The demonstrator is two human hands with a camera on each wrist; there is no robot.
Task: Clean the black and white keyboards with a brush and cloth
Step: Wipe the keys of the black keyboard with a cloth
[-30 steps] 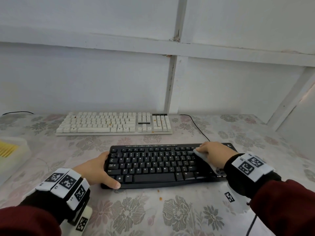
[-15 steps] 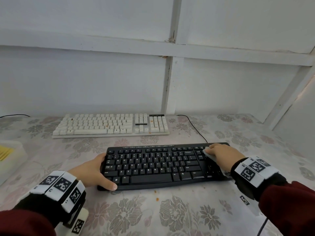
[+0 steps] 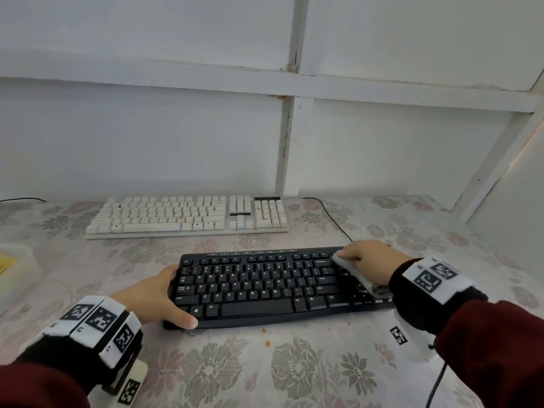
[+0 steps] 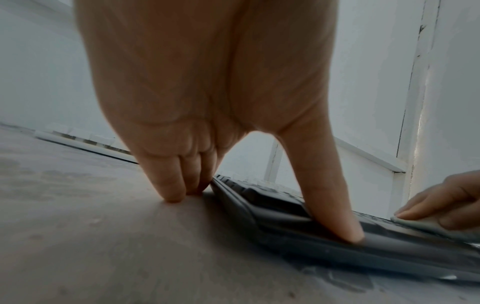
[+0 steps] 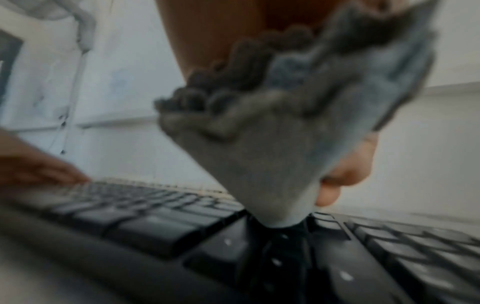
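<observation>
The black keyboard (image 3: 259,285) lies in front of me on the flowered tablecloth. My left hand (image 3: 153,295) grips its left end, thumb (image 4: 335,205) on the front edge and the other fingers (image 4: 171,185) down on the cloth beside it. My right hand (image 3: 368,260) holds a grey cloth (image 3: 353,272) pressed on the keys at the right end; in the right wrist view the cloth (image 5: 272,154) hangs bunched from the hand onto the keys (image 5: 155,222). The white keyboard (image 3: 188,214) lies behind, with orange specks on its keys. No brush is in view.
A pale tray (image 3: 14,269) with something yellow sits at the left table edge. A black cable (image 3: 332,216) runs from the wall toward the black keyboard. Orange crumbs (image 3: 266,338) lie in front of it. A white wall with framing (image 3: 288,142) closes the back.
My right hand has slid the cloth rightward along the black keyboard's upper rows toward its right end. The left hand has kept its hold on the left end.
</observation>
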